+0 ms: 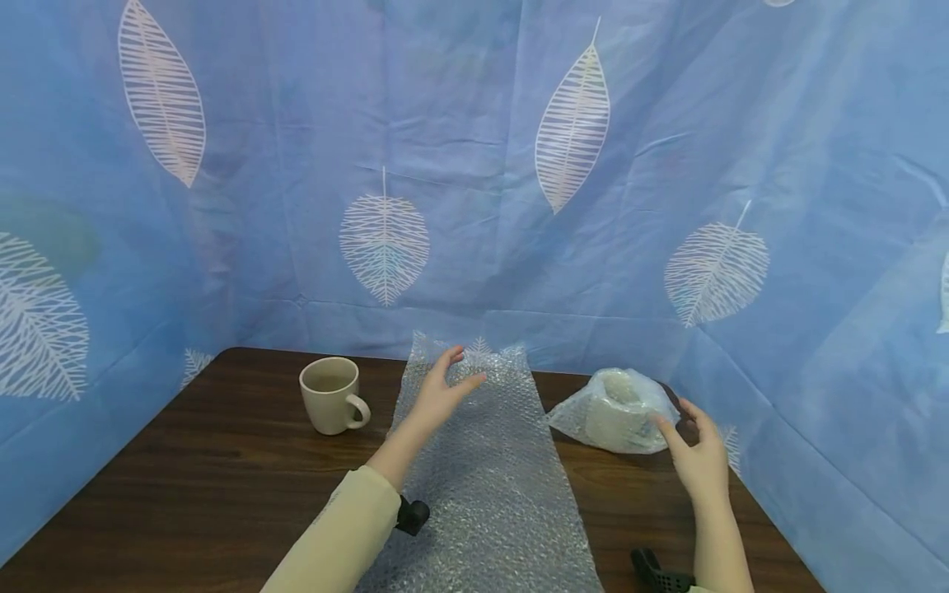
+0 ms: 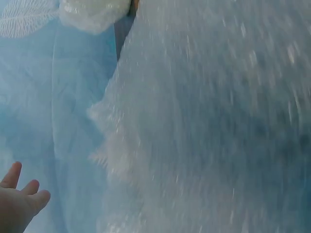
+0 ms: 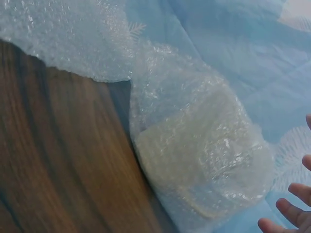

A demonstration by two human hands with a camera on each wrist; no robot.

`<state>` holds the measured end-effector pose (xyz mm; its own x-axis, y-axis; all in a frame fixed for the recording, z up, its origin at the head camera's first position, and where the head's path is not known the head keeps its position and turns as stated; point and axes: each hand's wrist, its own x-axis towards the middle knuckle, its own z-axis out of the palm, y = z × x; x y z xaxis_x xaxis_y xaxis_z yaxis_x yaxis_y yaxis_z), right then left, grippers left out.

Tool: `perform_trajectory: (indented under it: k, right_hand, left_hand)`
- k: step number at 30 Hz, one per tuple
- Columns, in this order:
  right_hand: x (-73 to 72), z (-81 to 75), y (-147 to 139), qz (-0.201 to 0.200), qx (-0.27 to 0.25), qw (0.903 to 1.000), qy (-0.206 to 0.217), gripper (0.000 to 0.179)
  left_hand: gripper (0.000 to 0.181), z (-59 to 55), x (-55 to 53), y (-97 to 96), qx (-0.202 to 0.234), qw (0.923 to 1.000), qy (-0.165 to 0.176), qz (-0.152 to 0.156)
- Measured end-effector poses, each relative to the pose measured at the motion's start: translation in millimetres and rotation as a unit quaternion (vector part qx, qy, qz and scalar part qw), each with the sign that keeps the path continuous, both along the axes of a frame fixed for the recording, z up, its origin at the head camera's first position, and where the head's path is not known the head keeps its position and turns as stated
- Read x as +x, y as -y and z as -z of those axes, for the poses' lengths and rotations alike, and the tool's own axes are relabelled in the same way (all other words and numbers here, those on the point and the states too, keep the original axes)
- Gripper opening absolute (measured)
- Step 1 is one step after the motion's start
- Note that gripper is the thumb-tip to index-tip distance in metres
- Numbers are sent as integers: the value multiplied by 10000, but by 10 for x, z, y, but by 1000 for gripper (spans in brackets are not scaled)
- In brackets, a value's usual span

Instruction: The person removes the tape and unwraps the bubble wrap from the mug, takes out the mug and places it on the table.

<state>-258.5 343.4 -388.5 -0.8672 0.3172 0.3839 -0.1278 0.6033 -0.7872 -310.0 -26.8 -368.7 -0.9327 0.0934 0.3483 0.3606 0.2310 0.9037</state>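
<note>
Dimly, bubble wrap (image 1: 567,413) veils a pale object (image 1: 604,422); right hand (image 1: 700,461) and left hand (image 1: 437,397) are spread.

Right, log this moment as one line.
left hand: holding nothing, over bubble wrap sheet | right hand: fingers spread, beside wrapped bundle | mug: upright, unwrapped, on table left of sheet

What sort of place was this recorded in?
Probably a small indoor recording corner set up as a packing spot: a leaf-print cloth hangs behind a dark wooden table, and a long sheet of bubble wrap lies across it.
</note>
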Motion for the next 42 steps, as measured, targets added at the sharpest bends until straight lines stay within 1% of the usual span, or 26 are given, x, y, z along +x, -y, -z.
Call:
perform_trajectory:
  k: [3,5,9,11,16,18,22,28,33,38,42]
  right_hand:
    - [-22,63,-42,67,-253,9996,48,70]
    - [-37,104,-66,107,-447,9988,156,72]
    - [-67,170,-97,123,-822,9958,370,75]
    - [-86,191,-107,65,-1005,9939,441,76]
    - [-134,248,-123,-118,-1475,9880,439,77]
    - [-142,270,-123,-192,-1724,9839,441,76]
    - [-145,299,-111,-307,-2178,9744,471,75]
    - [-143,313,-112,-534,-2768,9585,421,77]
    - [-162,306,-120,-777,-3136,9452,474,78]
    - [-171,328,-130,-1065,-3450,9306,607,79]
    - [-188,369,-144,-1254,-3629,9205,727,79]
  left_hand:
    - [70,73,-27,-132,224,9995,152,168]
    - [69,116,-49,-214,307,9989,226,276]
    - [67,166,-67,-361,434,9975,370,429]
    - [66,196,-77,-430,550,9963,425,496]
    - [66,275,-85,-614,771,9927,665,639]
    - [66,307,-90,-693,764,9920,737,686]
    - [66,364,-103,-840,694,9899,870,873]
    - [70,398,-106,-1015,597,9862,998,1179]
    - [68,420,-126,-1125,507,9846,1149,1214]
    - [67,461,-135,-1218,397,9819,1297,1325]
    - [69,503,-110,-1276,249,9801,1395,1390]
